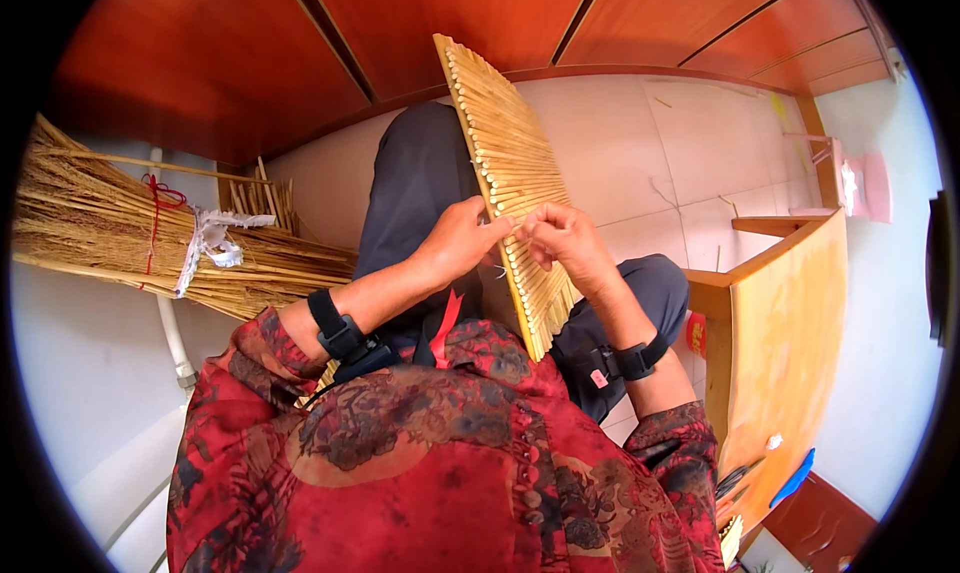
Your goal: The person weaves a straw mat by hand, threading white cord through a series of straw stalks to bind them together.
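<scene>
A stiff mat of yellow plant stalks (510, 138) laid side by side stands tilted between my knees, its cut stalk ends lined up along the left edge. My left hand (460, 241) is closed on that edge near the middle, thumb and fingers pinching it. Close beside it, my right hand (568, 245) is closed in a pinch over the mat's face, fingertips almost touching the left thumb. Whatever lies between the right fingertips is too small to make out. A short bit of white thread (501, 271) sticks out at the edge below my hands.
At left lies a big bundle of dry stalks (90, 213), tied with red string (155, 223) and a white strip (212, 245). A wooden table (785, 343) stands at right, with dark-handled tools (738, 481) on it. Red-brown cabinet panels (450, 18) border the tiled floor (620, 133).
</scene>
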A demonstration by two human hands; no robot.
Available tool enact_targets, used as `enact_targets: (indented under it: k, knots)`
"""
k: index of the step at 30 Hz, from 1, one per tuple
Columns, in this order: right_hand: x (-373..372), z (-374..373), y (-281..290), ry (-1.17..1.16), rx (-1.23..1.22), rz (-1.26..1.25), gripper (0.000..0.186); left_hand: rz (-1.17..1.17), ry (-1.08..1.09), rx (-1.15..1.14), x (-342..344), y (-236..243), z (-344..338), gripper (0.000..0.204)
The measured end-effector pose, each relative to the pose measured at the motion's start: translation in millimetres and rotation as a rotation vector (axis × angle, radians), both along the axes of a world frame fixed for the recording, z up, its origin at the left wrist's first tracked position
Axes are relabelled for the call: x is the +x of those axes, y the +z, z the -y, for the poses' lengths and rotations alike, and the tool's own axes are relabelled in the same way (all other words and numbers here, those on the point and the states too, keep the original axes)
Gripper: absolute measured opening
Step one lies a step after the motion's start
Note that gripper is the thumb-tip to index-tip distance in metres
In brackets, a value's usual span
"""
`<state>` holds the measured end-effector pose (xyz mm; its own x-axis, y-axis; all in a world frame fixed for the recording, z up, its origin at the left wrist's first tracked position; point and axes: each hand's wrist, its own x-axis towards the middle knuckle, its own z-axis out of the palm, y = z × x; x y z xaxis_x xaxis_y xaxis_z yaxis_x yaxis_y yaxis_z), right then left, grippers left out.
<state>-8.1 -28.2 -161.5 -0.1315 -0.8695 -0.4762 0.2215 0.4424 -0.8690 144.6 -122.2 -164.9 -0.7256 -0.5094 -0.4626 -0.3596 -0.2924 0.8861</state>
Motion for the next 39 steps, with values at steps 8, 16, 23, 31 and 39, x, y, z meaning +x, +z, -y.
enact_targets:
  k: [8, 16, 23, 31, 39]
  knots:
    - [-39, -9, 57, -0.298, -0.146, 0.425, 0.008, 0.046, -0.139, 0.159, -2, -13, 4, 0.047]
    - [-61, -23, 78, -0.352, -0.122, 0.09, 0.007, 0.092, -0.254, 0.004, -22, -9, 9, 0.052]
    - [5, -19, 38, 0.106, -0.004, -0.773, 0.038, -0.017, -0.192, 0.141, -9, -10, 15, 0.055]
    - [26, -19, 20, 0.067, -0.021, -1.15, 0.059, -0.214, -0.237, 0.13, -18, 2, 18, 0.056]
    - [-39, -30, 31, -0.078, 0.006, -1.032, 0.054, -0.16, 0.183, 0.129, -32, -33, 8, 0.019]
